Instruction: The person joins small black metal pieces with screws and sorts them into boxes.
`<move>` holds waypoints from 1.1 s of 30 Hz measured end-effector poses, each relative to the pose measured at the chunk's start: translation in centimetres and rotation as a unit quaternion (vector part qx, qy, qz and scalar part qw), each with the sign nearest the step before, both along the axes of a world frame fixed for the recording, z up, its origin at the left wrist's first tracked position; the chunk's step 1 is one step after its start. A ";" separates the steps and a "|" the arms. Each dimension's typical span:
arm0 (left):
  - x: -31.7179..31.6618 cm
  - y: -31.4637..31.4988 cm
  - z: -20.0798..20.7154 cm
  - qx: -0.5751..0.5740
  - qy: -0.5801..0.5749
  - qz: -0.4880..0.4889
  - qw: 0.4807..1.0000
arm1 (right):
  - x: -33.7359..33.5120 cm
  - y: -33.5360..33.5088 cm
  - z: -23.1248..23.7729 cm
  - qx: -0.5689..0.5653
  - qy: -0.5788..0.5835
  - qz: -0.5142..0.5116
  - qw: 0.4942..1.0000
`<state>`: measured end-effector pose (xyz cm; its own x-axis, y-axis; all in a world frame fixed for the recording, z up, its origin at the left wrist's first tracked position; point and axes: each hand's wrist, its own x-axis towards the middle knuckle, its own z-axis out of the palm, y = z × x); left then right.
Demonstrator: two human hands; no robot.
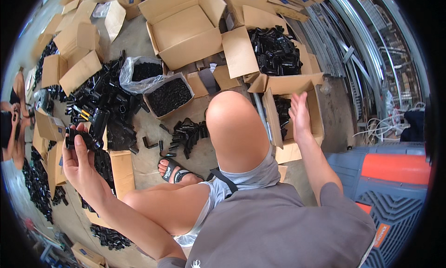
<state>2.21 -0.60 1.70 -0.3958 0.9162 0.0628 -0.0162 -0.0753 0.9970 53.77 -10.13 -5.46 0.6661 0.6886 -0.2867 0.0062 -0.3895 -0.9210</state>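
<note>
In my left hand [80, 157] is a black tubular plastic piece [84, 140], pinched between thumb and fingers and raised over a pile of similar black pieces [95, 98]. My right hand [301, 117] has its fingers stretched out, and nothing shows in it. It hovers at an open cardboard box [316, 111] beside my raised knee. Black parts [282, 109] lie inside that box, partly hidden by a flap. On the floor by my sandalled foot sits a small heap of black elbow-shaped pieces [188, 134].
A wide open carton [183, 31] stands ahead, next to one filled with black parts [274, 50]. Nearer is a box of small black pieces [169, 96]. A blue and orange plastic case [390, 175] is at my right, below metal racks [367, 59]. Another person [14, 124] is at the left edge.
</note>
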 end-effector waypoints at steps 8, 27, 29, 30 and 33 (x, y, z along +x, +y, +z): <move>-0.2 -1.0 -0.1 -0.016 -0.014 0.050 0.999 | -25.1 0.5 11.5 0.356 -0.078 0.464 0.807; -4.7 0.3 0.5 -0.024 -0.085 0.083 0.993 | -33.5 36.4 -23.5 0.021 -0.340 0.406 0.848; -5.6 0.8 -0.2 -0.033 -0.099 0.096 0.990 | -34.0 40.4 -25.6 0.009 -0.387 0.421 0.820; -5.9 1.0 -0.3 -0.048 -0.089 0.093 0.991 | -34.7 41.7 -26.0 -0.032 -0.377 0.419 0.825; -6.7 1.6 0.7 -0.089 -0.046 0.088 0.991 | -36.8 44.5 -26.6 -0.131 -0.347 0.430 0.823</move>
